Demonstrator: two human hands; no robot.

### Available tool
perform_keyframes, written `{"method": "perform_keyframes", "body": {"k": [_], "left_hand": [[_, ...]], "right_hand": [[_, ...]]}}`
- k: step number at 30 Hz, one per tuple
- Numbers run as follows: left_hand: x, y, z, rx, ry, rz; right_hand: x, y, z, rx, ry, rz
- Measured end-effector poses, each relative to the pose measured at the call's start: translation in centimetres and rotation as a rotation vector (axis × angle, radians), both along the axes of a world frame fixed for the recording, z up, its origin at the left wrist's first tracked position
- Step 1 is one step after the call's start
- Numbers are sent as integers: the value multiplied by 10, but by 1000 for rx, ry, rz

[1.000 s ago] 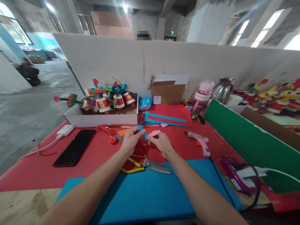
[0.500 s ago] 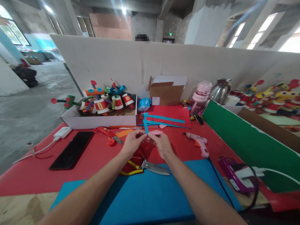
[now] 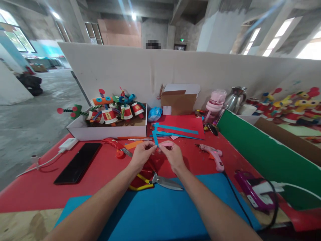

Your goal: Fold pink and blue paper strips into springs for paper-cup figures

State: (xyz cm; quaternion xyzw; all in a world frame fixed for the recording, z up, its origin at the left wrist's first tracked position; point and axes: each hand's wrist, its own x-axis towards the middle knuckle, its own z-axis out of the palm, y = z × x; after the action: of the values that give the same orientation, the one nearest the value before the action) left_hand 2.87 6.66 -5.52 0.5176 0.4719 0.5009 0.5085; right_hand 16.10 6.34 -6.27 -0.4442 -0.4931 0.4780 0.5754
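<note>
My left hand (image 3: pixel 144 153) and my right hand (image 3: pixel 172 154) meet over the red tabletop, thumbs and fingertips pinched close together. Between them is the end of a blue paper strip (image 3: pixel 155 137), which stands up and away from me. A pink paper strip (image 3: pixel 167 144) runs along the top of my right fingers. The two strips come together at my fingertips, where the fingers hide how they join. Just below my hands lie yellow-handled shears (image 3: pixel 167 182). More blue strips (image 3: pixel 177 128) rest on a red sheet (image 3: pixel 193 121) behind.
At left are a phone (image 3: pixel 79 164), a red utility knife (image 3: pixel 116 145) and a white box (image 3: pixel 107 133) of paper-cup figures. A pink glue gun (image 3: pixel 213 155), purple power strip (image 3: pixel 253 192) and green-sided box (image 3: pixel 263 160) stand at right. A blue board (image 3: pixel 160 214) lies in front.
The blue strip leans slightly more to the left at its far end. My hands keep their pinch in nearly the same place; the whole view has shifted slightly.
</note>
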Motion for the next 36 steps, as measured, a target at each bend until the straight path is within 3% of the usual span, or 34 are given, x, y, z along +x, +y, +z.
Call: {"method": "perform_keyframes", "body": {"k": [3, 6, 9, 13, 18, 28, 36], "left_hand": [[-1, 1, 0, -9, -15, 34], [-2, 3, -2, -18, -114, 40], [-1, 4, -5, -38, -220, 11], [1, 3, -6, -64, -243, -23], [2, 1, -3, -70, -203, -18], [4, -2, -4, -106, -196, -10], [4, -3, -7, -116, -185, -24]], "right_hand": [[2, 1, 2, -36, 57, -36], [5, 4, 2, -120, 294, -94], [5, 6, 1, -204, 413, -23], [-1, 4, -4, -221, 401, 158], [-2, 2, -5, -195, 416, 193], [-3, -1, -4, -176, 279, 144], [-4, -2, -4, -47, 63, 33]]}}
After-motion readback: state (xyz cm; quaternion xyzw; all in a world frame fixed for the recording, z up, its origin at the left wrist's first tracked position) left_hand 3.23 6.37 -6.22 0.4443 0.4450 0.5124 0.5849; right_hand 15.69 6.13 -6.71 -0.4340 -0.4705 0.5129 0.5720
